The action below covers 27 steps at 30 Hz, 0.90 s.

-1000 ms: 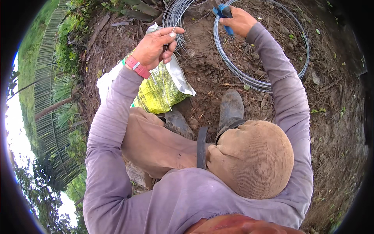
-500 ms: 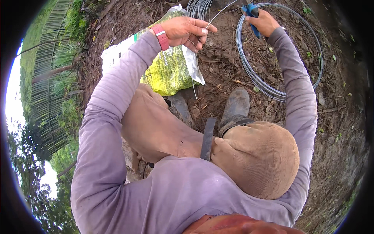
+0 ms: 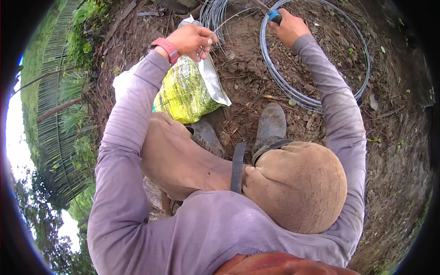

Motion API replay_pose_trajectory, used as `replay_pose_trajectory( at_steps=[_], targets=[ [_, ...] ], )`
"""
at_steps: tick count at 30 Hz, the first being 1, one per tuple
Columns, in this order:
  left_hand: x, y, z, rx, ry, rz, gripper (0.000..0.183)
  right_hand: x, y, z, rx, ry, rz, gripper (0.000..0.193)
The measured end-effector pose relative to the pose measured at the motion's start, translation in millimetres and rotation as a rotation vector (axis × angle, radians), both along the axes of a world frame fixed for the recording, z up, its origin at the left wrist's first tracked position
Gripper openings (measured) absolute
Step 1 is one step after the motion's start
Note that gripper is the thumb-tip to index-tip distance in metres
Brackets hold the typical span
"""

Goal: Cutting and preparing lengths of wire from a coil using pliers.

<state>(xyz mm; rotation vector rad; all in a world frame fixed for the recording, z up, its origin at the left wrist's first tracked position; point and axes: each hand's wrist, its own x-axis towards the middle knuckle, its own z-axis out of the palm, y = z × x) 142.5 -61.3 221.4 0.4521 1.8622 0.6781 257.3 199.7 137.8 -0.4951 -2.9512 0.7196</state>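
My left hand point(image 3: 192, 40), with a red watch point(image 3: 166, 49) at the wrist, pinches a thin metal wire point(image 3: 236, 15) above the yellow and white sack. From these fingers the wire slants up and right toward the top edge. My right hand point(image 3: 291, 28) is wrapped round blue-handled pliers point(image 3: 274, 16), whose jaws point up and left near the wire. Whether the jaws touch the wire, I cannot tell. Behind the pliers lies a large coil of grey wire point(image 3: 293, 94) on the soil, partly hidden by my right forearm.
Beneath my left hand is the yellow and white sack point(image 3: 185, 94). A bundle of grey wire point(image 3: 214, 16) lies beyond it. My boots point(image 3: 271, 121) stand on muddy ground point(image 3: 243, 78) strewn with twigs. Palm fronds and green plants point(image 3: 64, 114) fill the left side.
My left hand has shifted left and slightly down, and the wire end that hung below it no longer shows there. My right hand with the pliers has moved left, its handles now less visible.
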Motion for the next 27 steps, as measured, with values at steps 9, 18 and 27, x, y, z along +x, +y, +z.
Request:
replay_pose_trajectory(
  at_steps=[9,18,27],
  targets=[
    [-56.5,18.5,-30.8,-0.271,0.429,-0.117,0.015,31.7,17.9,20.6,-0.527,-0.181,0.048,0.034],
    [-129.4,99.8,-123.9,-0.173,0.893,-0.514,0.027,71.2,-14.3,38.2,-0.274,-0.080,0.123,0.031],
    [-7.8,161.2,-45.4,0.349,-0.630,0.434,0.040,85.5,-42.3,33.9,-0.253,-0.094,0.217,0.028]
  ],
)
